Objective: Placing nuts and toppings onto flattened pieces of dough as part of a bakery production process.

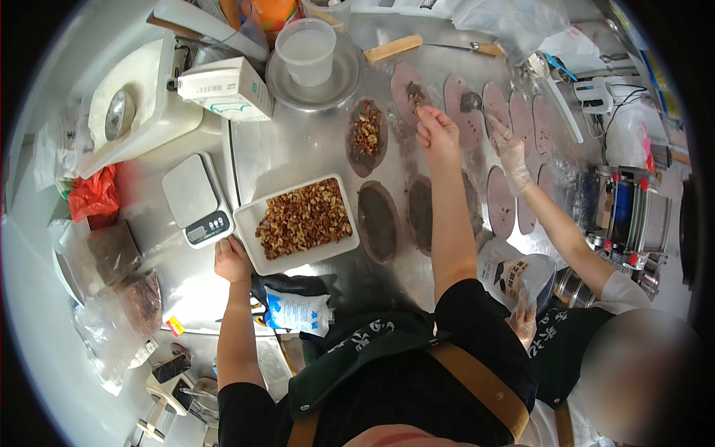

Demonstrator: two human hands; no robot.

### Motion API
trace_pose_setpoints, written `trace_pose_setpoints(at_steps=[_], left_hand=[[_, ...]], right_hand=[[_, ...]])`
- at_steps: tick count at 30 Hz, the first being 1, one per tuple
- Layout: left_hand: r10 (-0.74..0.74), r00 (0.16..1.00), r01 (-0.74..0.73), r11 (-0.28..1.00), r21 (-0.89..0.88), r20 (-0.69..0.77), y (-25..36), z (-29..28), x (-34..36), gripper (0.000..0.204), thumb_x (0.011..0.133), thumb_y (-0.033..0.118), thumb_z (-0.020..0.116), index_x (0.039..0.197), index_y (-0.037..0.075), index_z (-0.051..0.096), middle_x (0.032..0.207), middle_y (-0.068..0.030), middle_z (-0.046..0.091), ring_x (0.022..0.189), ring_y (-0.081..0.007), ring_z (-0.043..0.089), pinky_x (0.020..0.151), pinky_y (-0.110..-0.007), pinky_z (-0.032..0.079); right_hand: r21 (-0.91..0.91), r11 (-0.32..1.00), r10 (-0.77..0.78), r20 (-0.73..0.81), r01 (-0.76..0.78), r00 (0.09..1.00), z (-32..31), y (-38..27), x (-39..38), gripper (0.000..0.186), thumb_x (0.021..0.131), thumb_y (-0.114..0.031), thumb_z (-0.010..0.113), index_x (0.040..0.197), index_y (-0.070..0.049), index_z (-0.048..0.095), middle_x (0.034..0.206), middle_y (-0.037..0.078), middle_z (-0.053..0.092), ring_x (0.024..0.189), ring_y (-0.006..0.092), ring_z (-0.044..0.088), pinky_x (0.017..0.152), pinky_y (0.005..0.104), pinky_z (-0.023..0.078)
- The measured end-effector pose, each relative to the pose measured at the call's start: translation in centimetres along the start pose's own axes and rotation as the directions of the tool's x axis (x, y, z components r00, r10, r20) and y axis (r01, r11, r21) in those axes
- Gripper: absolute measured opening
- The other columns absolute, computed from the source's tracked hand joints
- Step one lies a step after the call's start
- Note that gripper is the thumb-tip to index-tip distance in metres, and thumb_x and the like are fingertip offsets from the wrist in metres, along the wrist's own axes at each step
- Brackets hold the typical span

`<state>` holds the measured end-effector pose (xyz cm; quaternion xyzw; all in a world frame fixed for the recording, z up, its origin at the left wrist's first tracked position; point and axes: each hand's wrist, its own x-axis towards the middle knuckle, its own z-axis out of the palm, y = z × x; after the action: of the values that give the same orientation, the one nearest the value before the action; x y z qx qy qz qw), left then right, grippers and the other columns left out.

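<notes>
My left hand [233,261] is closed at the near left corner of a white tray [296,270], its fingers curled at the rim. Chopped nuts [305,220], brown and roughly cut, fill much of that tray. Farther off, my right hand [438,134] pinches some chopped nuts just above a pinkish-brown dough oval [403,78]. A dark filling with a few nut bits lies on that oval. To its left, another dough oval [356,160] carries dark filling topped with nuts. Nearer ones, such as the dough oval [378,223] beside the tray, are spread with dark filling only.
A kitchen scale [190,190] stands left of the tray. Behind are a carton [227,93], a clear plastic tub [306,56] on a metal lid and a flour bin [153,127]. At right, a co-worker's gloved hand [510,153] reaches over more ovals; the other holds a bag [514,272].
</notes>
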<state>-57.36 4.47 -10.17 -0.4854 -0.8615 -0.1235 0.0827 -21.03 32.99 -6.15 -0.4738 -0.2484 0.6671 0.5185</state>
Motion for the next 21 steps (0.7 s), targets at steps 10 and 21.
trace_pose_setpoints(at_steps=[10,21], left_hand=[[0.001,1.000,-0.001,1.000,-0.003,-0.005,0.2,0.2,0.0,0.023,0.086,0.020,0.052,0.066,0.008,0.053,0.069,-0.0095,0.055,0.055,-0.0301,0.055,0.046,-0.040,0.044],[0.002,1.000,-0.002,1.000,-0.001,-0.030,0.3,0.0,0.0,0.025,0.086,0.021,0.052,0.064,0.009,0.051,0.066,-0.0074,0.054,0.052,-0.0287,0.055,0.044,-0.039,0.043]], right_hand=[[-0.693,0.665,0.131,0.475,0.278,0.870,8.1,4.3,-15.3,0.012,0.076,-0.008,0.066,0.086,-0.002,0.064,0.055,0.003,0.049,0.050,0.0078,0.044,0.049,0.0233,0.036],[-0.589,0.497,-0.241,0.612,0.637,0.754,12.2,8.8,-16.3,0.007,0.076,-0.009,0.063,0.077,-0.005,0.056,0.071,0.009,0.056,0.062,0.0273,0.056,0.054,0.0351,0.043]])
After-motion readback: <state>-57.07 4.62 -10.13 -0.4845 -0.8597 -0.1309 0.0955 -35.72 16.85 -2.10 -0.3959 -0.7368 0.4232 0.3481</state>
